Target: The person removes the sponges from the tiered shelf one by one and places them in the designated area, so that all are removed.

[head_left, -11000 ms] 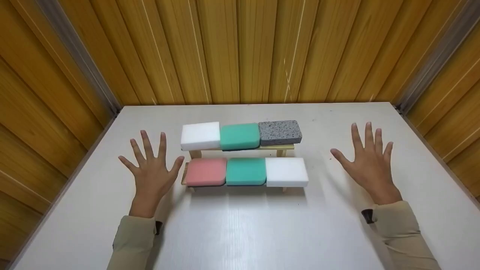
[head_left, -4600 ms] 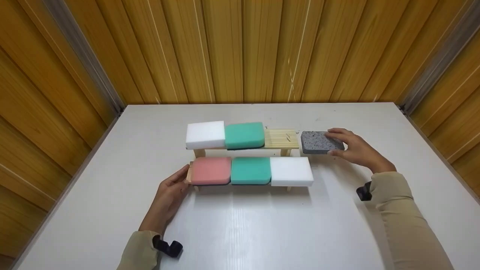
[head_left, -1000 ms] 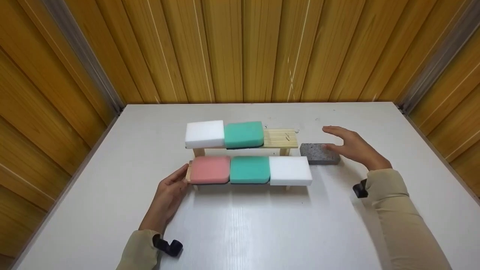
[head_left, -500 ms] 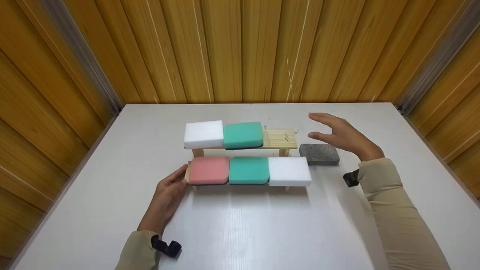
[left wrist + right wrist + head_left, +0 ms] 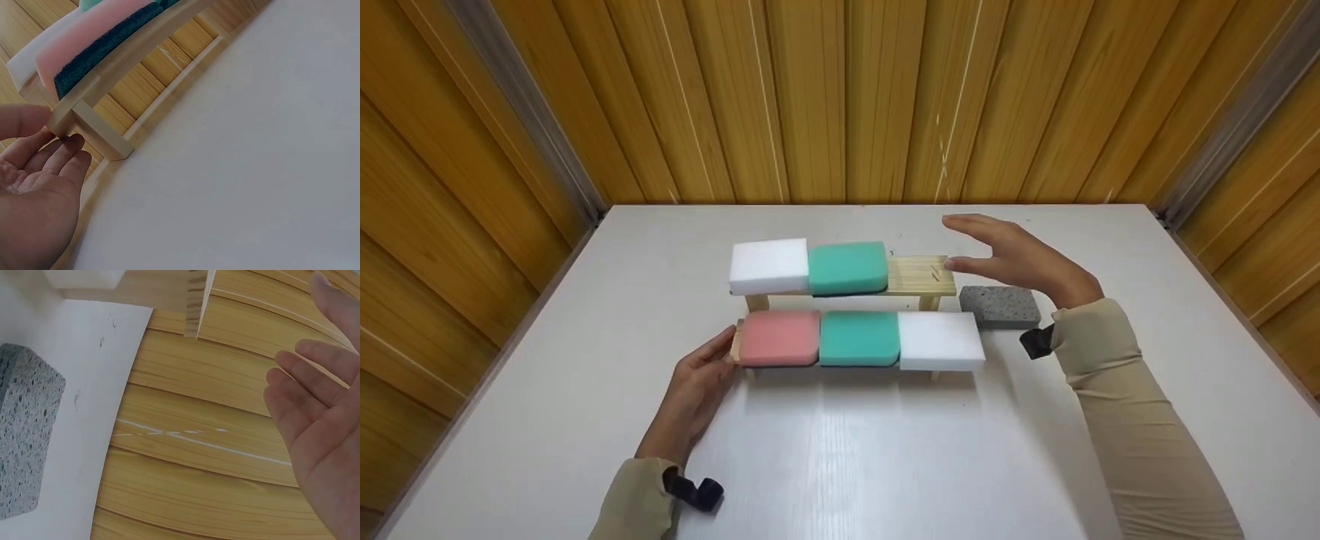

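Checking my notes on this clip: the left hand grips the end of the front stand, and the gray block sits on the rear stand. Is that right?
Not quite: the gray block lies on the white table, right of the rear stand, as the head view shows. The left hand does grip the end of the front stand.

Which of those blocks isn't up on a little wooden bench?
The gray speckled block, lying on the white tabletop beside the rear bench. The other five sit up higher: two on that bench, three on the front bench.
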Motion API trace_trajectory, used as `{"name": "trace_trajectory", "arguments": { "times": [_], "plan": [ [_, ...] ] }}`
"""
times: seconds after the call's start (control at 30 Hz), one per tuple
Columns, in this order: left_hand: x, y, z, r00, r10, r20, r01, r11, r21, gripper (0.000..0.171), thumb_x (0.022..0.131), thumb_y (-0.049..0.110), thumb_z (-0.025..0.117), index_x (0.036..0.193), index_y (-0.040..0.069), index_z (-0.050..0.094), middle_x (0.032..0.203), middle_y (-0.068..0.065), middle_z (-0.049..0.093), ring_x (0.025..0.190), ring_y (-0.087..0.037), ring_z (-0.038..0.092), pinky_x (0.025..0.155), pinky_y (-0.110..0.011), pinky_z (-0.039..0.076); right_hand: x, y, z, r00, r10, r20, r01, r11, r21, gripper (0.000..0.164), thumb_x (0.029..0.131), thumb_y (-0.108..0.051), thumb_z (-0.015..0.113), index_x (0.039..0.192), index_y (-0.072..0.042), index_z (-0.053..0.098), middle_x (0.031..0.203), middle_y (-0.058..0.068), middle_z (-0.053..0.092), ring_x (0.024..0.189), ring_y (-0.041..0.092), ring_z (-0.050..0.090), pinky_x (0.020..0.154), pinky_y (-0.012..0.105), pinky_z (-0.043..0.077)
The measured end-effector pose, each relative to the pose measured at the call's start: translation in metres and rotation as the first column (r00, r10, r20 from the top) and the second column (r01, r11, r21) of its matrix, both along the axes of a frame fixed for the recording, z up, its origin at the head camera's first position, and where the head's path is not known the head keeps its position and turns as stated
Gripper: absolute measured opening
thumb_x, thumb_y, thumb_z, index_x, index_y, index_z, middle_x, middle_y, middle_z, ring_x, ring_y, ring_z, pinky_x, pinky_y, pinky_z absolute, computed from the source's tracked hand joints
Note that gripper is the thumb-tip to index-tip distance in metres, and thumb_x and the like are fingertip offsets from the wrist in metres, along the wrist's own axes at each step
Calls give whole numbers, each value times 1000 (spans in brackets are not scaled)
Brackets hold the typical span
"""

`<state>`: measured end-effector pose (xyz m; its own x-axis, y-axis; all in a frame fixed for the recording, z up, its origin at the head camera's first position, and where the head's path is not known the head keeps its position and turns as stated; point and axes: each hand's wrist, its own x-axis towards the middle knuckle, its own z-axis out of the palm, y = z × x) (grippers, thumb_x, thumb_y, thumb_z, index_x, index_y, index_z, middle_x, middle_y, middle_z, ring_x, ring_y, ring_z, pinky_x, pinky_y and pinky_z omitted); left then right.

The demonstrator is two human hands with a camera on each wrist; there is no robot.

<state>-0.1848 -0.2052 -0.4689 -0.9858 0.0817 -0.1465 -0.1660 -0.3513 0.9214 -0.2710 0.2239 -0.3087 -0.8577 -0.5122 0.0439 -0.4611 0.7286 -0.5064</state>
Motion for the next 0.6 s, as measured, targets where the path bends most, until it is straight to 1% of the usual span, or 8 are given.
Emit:
{"name": "trace_trajectory", "arguments": {
  "times": [0.17,0.4,0.6],
  "plan": [
    [0,0,1,1000,0,-5,0,1000,-8,59,91,-5,52,147,0,34,156,-11,29,144,-23,30,109,-21,40,-1,-13,5,1000,19,17,-20,1000,19,75,92,-42,61,151,-8,30,157,15,28,146,34,23,118,56,22],
    [-1,0,-1,1000,-5,-5,6,1000,29,58,92,-5,50,148,1,33,156,-9,30,143,-21,31,107,-20,41,-6,-27,7,998,62,13,-62,998,23,73,92,-35,63,151,-6,29,156,15,29,145,33,24,119,53,23],
    [-2,0,-1,1000,-5,-23,6,1000,24,59,92,-7,48,148,-1,32,157,-11,28,144,-22,30,107,-19,41,-7,-41,7,996,90,7,-91,996,27,74,92,-37,63,151,-7,30,157,13,29,146,32,24,120,51,23]
  ]
}}
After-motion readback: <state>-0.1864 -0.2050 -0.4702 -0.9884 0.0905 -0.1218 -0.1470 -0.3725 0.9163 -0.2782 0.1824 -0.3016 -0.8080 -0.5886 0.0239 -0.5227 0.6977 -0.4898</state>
